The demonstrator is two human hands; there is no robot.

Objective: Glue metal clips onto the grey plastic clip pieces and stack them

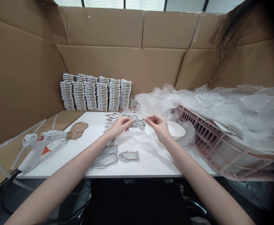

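Both hands are raised over the middle of the white table (151,162). My left hand (120,125) is closed in a pinch on one end of a flat grey cut-out piece (139,122). My right hand (158,123) is also pinched, its fingertips at the piece's other end. More grey cut-out pieces (114,156) lie on the table under and in front of my left forearm, and others (118,115) are scattered behind the hands.
A white glue gun (39,145) rests at the table's left edge, a brown cardboard scrap (77,129) beside it. Several stacks of pieces (96,92) stand at the back. A white bowl (175,129), crumpled plastic sheeting (221,103) and a pink crate (212,143) fill the right. Cardboard walls surround everything.
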